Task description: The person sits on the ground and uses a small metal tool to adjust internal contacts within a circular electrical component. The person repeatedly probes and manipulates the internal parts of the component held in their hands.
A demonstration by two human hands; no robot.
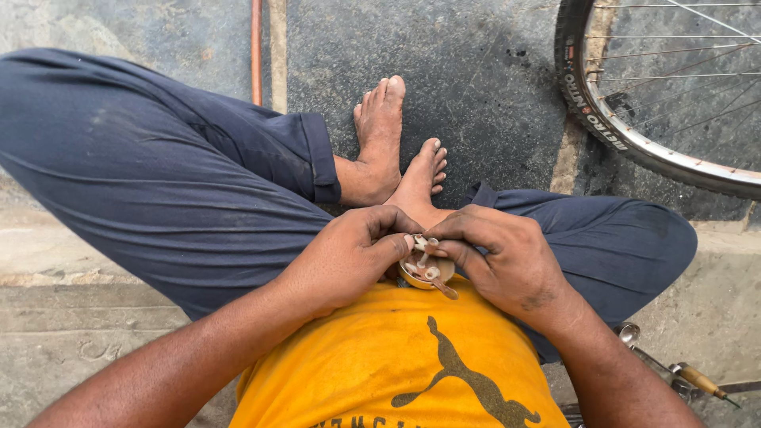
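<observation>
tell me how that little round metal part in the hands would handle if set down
The round part looks like stiff metal, so it likely won't flex. Its cupped, rounded shape may rock or roll on the floor. Small loose-looking pieces sit inside, so tipping could spill them. Both hands, left and right, pinch it.

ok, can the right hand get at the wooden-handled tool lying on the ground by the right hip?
Probably yes, but not as it stands: the right hand is busy pinching the small round metal part with the left hand. The wooden-handled tool lies unobstructed beside that forearm.
</observation>
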